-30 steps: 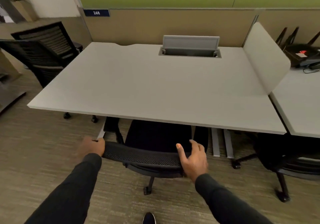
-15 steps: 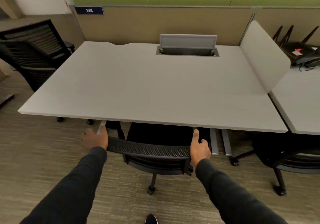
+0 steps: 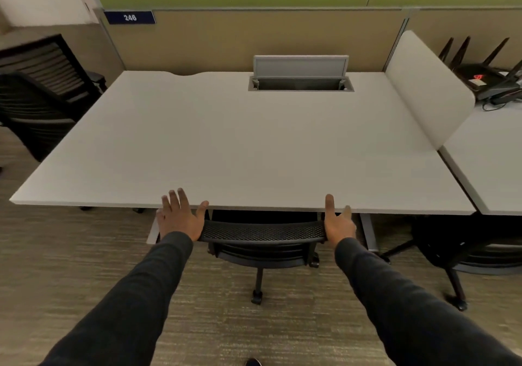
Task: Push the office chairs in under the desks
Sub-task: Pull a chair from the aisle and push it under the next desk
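A black office chair with a mesh backrest (image 3: 262, 231) stands at the front edge of a white desk (image 3: 254, 145), its seat under the desktop and one caster sticking out behind. My left hand (image 3: 180, 218) rests against the backrest's left end with its fingers spread over the desk edge. At the backrest's right end, my right hand (image 3: 337, 223) has its index finger and thumb extended. Neither hand wraps around the backrest.
A second black chair (image 3: 474, 252) sits partly under the neighbouring desk (image 3: 491, 162) on the right, behind a white divider (image 3: 423, 91). A black router (image 3: 488, 80) lies on that desk. Two more black chairs (image 3: 42, 88) stand at the left. An open cable box (image 3: 300, 74) is set in the desktop.
The chair has rolled further under the desk. Both hands let go of the backrest ends and opened their fingers. I have come closer to the desk.
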{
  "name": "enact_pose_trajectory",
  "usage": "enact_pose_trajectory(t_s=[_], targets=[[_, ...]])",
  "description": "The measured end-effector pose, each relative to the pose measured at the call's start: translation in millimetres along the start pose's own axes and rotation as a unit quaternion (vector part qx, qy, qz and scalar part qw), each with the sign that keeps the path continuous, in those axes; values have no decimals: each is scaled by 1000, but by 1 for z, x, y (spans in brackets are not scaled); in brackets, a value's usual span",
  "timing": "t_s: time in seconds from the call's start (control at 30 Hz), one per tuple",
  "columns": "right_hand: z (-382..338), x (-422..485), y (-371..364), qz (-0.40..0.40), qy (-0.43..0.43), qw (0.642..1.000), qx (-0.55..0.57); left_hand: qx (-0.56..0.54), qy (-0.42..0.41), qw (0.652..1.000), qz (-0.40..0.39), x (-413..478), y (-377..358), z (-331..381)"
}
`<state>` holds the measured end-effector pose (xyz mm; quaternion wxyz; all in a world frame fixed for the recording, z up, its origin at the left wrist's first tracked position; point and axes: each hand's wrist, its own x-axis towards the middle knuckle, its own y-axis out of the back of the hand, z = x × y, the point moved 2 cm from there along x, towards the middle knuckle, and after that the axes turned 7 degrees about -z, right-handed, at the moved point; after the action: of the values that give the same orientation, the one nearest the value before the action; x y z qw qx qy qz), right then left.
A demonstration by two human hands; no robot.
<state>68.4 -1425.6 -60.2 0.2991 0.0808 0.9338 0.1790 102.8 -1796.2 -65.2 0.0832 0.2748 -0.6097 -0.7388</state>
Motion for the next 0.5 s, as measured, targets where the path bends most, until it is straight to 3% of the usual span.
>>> enact_pose_trajectory(t_s=[0.23, 0.5], targets=[[-16, 17, -10, 46, 11, 998, 27, -23, -1, 998, -58, 22, 2, 4], [-13, 23, -12, 47, 6, 999, 24, -3, -18, 999, -27, 28, -2, -5]])
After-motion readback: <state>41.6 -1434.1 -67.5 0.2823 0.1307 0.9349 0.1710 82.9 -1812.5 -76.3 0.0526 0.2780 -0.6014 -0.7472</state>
